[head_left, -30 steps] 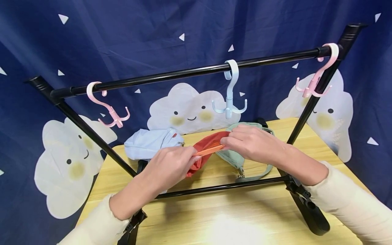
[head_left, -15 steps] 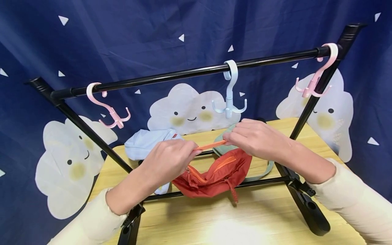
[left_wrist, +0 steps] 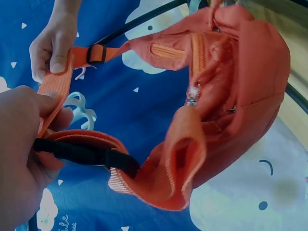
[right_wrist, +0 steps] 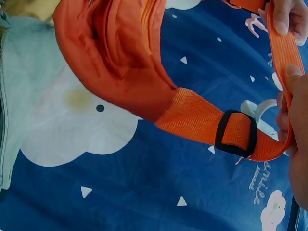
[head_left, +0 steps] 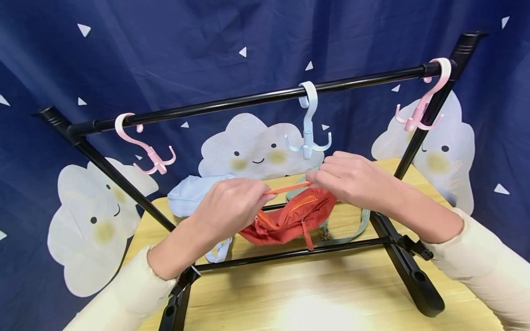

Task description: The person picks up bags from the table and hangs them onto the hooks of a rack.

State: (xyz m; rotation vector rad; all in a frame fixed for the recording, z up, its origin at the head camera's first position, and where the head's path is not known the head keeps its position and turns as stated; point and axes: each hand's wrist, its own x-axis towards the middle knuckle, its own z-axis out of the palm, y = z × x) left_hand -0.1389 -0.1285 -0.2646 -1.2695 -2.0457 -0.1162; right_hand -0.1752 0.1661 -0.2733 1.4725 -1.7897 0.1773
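Both hands hold up a red-orange waist bag (head_left: 290,218) by its orange strap (head_left: 288,187), stretched taut between them. My left hand (head_left: 232,207) pinches the strap's left end, beside a black buckle (left_wrist: 82,152) seen in the left wrist view. My right hand (head_left: 352,179) grips the other end, thumb on the webbing, near a black slider (right_wrist: 236,134) in the right wrist view. Below the strap the bag hangs in a curve, its zippers facing up. A light blue hook (head_left: 308,122) hangs from the rack's bar just above and behind the hands.
The black rack's top bar (head_left: 215,105) crosses in front; a lower bar (head_left: 265,259) runs near the table (head_left: 248,294). Pink hooks hang at left (head_left: 145,145) and right (head_left: 426,99). A pale blue bag (head_left: 190,193) and a green bag (right_wrist: 29,82) lie behind.
The waist bag has come forward and into fuller view below the strap, then risen slightly. Both hands have lifted, keeping the strap stretched between them.
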